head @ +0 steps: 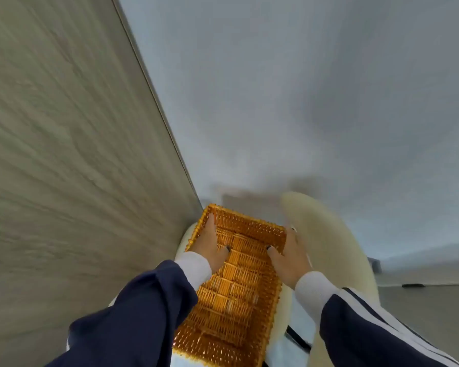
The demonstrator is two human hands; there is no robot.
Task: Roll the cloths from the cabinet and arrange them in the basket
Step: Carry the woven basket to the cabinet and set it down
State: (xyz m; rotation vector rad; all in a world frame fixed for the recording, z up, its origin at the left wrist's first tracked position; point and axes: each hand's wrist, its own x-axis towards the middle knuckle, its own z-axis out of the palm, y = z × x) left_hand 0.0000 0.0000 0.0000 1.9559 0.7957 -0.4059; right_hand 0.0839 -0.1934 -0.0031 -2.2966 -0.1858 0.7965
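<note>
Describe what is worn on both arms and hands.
Both arms wear dark navy jacket sleeves over white cuffs. The right sleeve carries white stripes along its length. The left sleeve shows a faint white line near the elbow. Left hand and right hand are bare, fingernails dark.

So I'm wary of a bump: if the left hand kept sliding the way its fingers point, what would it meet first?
Probably the far corner of the orange woven wicker basket, whose left rim the left hand grips; past it, the pale wall, though depth is unclear.
</note>
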